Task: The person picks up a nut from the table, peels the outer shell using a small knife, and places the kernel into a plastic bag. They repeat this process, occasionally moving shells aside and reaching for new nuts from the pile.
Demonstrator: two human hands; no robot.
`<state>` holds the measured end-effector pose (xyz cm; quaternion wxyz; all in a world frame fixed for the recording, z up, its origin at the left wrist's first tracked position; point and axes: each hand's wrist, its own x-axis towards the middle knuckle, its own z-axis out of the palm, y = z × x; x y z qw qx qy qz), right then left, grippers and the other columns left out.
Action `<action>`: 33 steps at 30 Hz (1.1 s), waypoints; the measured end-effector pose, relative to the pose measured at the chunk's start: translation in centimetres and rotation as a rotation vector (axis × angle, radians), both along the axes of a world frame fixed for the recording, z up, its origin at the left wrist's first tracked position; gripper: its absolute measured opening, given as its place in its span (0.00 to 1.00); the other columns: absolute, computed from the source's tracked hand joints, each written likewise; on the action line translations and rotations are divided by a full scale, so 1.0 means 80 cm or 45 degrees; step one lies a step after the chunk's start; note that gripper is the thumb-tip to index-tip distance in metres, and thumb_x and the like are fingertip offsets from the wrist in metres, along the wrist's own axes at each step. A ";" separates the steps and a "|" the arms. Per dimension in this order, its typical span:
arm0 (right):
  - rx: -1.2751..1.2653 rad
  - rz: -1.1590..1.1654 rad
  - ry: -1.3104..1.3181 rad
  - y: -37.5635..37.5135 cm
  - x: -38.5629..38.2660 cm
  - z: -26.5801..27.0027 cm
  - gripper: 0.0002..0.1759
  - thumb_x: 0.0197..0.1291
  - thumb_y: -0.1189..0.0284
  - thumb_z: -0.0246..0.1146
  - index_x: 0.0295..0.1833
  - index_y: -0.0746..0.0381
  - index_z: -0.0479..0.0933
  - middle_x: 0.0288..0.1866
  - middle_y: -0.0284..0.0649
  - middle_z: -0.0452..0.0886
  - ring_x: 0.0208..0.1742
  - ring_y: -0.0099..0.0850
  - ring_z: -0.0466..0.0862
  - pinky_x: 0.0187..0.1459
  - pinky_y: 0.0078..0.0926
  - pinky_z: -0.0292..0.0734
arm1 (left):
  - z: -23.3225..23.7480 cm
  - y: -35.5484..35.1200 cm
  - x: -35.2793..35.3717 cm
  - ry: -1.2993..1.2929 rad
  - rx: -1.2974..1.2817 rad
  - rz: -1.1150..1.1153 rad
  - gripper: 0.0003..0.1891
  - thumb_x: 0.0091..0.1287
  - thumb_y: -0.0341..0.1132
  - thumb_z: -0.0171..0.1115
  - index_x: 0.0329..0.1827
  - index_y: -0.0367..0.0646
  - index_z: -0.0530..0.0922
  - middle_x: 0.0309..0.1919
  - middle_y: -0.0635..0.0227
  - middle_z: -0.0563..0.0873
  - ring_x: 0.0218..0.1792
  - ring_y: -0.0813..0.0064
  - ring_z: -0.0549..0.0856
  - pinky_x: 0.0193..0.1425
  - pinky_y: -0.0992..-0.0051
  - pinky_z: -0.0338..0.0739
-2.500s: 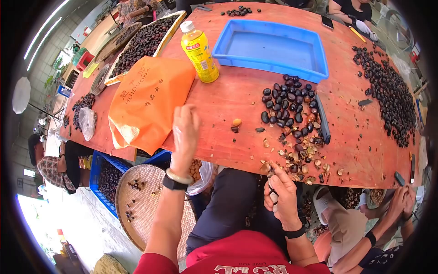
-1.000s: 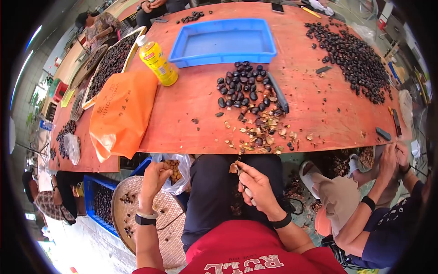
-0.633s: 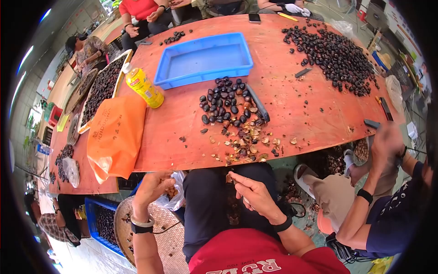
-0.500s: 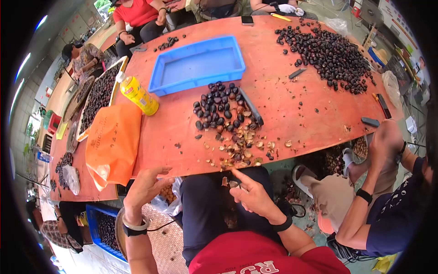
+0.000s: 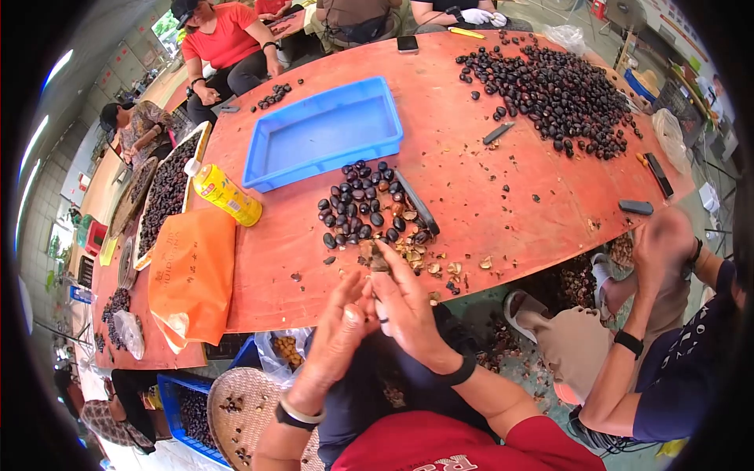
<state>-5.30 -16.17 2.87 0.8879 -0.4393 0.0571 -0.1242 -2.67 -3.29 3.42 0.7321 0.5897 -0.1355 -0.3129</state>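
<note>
My left hand [image 5: 339,328] and my right hand [image 5: 404,314] are close together over the near table edge. The fingers of my left hand are mostly stretched out, with the tips against the right hand. My right hand has its fingers closed around a small grey-brown piece [image 5: 378,263] near the index fingertip; I cannot tell what it is. Just beyond my fingers lies a pile of dark glossy nuts [image 5: 357,206], with pale broken shells [image 5: 413,253] at its near side. A dark narrow bar [image 5: 418,206] borders the pile on the right.
A blue tray [image 5: 323,133] stands beyond the nuts. Left of it are a yellow bottle [image 5: 226,194] and an orange bag [image 5: 191,275]. A large nut heap [image 5: 554,94] covers the far right. A co-worker's hands [image 5: 660,243] are at the right, with other people around the table.
Both hands have come up from over the lap and together at the table edge. The left hand moved right, towards the right hand. The camera view has shifted slightly.
</note>
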 end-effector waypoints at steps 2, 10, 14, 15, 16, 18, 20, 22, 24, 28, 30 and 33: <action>-0.230 -0.074 -0.036 0.009 0.013 -0.013 0.25 0.70 0.76 0.48 0.70 0.67 0.57 0.31 0.31 0.69 0.28 0.16 0.66 0.29 0.14 0.65 | 0.003 -0.021 -0.011 0.129 -0.119 -0.029 0.44 0.66 0.60 0.50 0.74 0.41 0.44 0.70 0.59 0.58 0.68 0.67 0.65 0.65 0.65 0.67; -1.044 0.045 -0.184 0.001 0.036 -0.002 0.26 0.64 0.77 0.54 0.68 0.66 0.63 0.34 0.42 0.77 0.37 0.29 0.77 0.41 0.27 0.72 | -0.013 0.007 0.007 0.147 0.018 0.106 0.23 0.73 0.53 0.42 0.53 0.40 0.68 0.33 0.65 0.79 0.28 0.76 0.79 0.32 0.77 0.75; -1.595 -0.256 -0.194 -0.021 0.058 -0.016 0.22 0.63 0.72 0.57 0.62 0.66 0.70 0.42 0.44 0.80 0.45 0.40 0.77 0.50 0.34 0.70 | -0.007 0.034 0.005 0.264 -0.071 0.143 0.20 0.74 0.50 0.44 0.53 0.39 0.67 0.31 0.61 0.80 0.27 0.75 0.80 0.32 0.78 0.75; -1.669 -0.334 -0.188 -0.033 0.068 -0.024 0.22 0.62 0.72 0.56 0.62 0.67 0.69 0.43 0.46 0.78 0.46 0.43 0.76 0.51 0.36 0.70 | -0.009 0.045 0.001 0.305 -0.066 0.163 0.20 0.74 0.49 0.43 0.53 0.39 0.66 0.32 0.59 0.81 0.27 0.74 0.81 0.32 0.77 0.76; -1.741 -0.413 -0.181 -0.046 0.078 -0.035 0.23 0.62 0.72 0.55 0.63 0.67 0.68 0.43 0.48 0.77 0.47 0.45 0.74 0.51 0.39 0.69 | -0.013 0.055 -0.003 0.348 -0.059 0.182 0.20 0.75 0.48 0.43 0.53 0.38 0.66 0.33 0.57 0.81 0.28 0.73 0.81 0.33 0.76 0.76; -1.800 -0.436 -0.129 -0.067 0.087 -0.049 0.23 0.63 0.72 0.54 0.64 0.67 0.67 0.46 0.50 0.76 0.50 0.46 0.73 0.55 0.39 0.68 | -0.022 0.071 -0.009 0.350 -0.101 0.199 0.21 0.74 0.49 0.44 0.54 0.37 0.64 0.33 0.55 0.81 0.28 0.72 0.81 0.33 0.75 0.77; -1.862 -0.364 -0.075 -0.084 0.093 -0.065 0.24 0.64 0.71 0.53 0.65 0.67 0.65 0.50 0.52 0.75 0.55 0.50 0.72 0.59 0.41 0.65 | -0.023 0.082 -0.017 0.373 -0.130 0.231 0.23 0.73 0.50 0.45 0.54 0.36 0.63 0.33 0.53 0.81 0.27 0.70 0.82 0.33 0.74 0.77; -1.905 -0.378 -0.010 -0.092 0.100 -0.070 0.26 0.66 0.69 0.52 0.67 0.68 0.62 0.56 0.54 0.72 0.61 0.53 0.68 0.63 0.43 0.62 | -0.025 0.087 -0.021 0.373 -0.172 0.214 0.24 0.73 0.51 0.46 0.54 0.35 0.63 0.33 0.52 0.81 0.28 0.69 0.82 0.34 0.73 0.77; -1.890 -0.305 0.044 -0.097 0.108 -0.068 0.27 0.67 0.67 0.51 0.68 0.69 0.60 0.60 0.57 0.69 0.65 0.57 0.64 0.66 0.45 0.59 | -0.030 0.088 -0.025 0.383 -0.159 0.239 0.30 0.70 0.55 0.49 0.58 0.33 0.63 0.31 0.54 0.81 0.26 0.67 0.83 0.31 0.73 0.78; -2.003 -0.372 0.083 -0.103 0.138 -0.077 0.30 0.68 0.62 0.50 0.68 0.71 0.58 0.63 0.59 0.66 0.67 0.58 0.61 0.67 0.46 0.57 | -0.029 0.088 -0.026 0.376 -0.151 0.207 0.31 0.70 0.56 0.49 0.60 0.34 0.62 0.31 0.53 0.81 0.26 0.66 0.83 0.32 0.73 0.78; -2.122 -0.320 0.017 -0.102 0.153 -0.079 0.30 0.68 0.61 0.50 0.68 0.71 0.58 0.64 0.59 0.65 0.68 0.59 0.59 0.67 0.46 0.57 | -0.028 0.089 -0.026 0.366 -0.159 0.193 0.31 0.70 0.55 0.48 0.61 0.34 0.61 0.32 0.53 0.82 0.27 0.67 0.83 0.33 0.73 0.79; -2.150 -0.239 0.013 -0.091 0.164 -0.076 0.30 0.68 0.62 0.50 0.68 0.70 0.58 0.64 0.59 0.64 0.70 0.59 0.57 0.67 0.46 0.58 | -0.028 0.096 -0.025 0.365 -0.204 0.114 0.25 0.74 0.47 0.44 0.62 0.35 0.60 0.35 0.55 0.82 0.32 0.71 0.83 0.40 0.75 0.78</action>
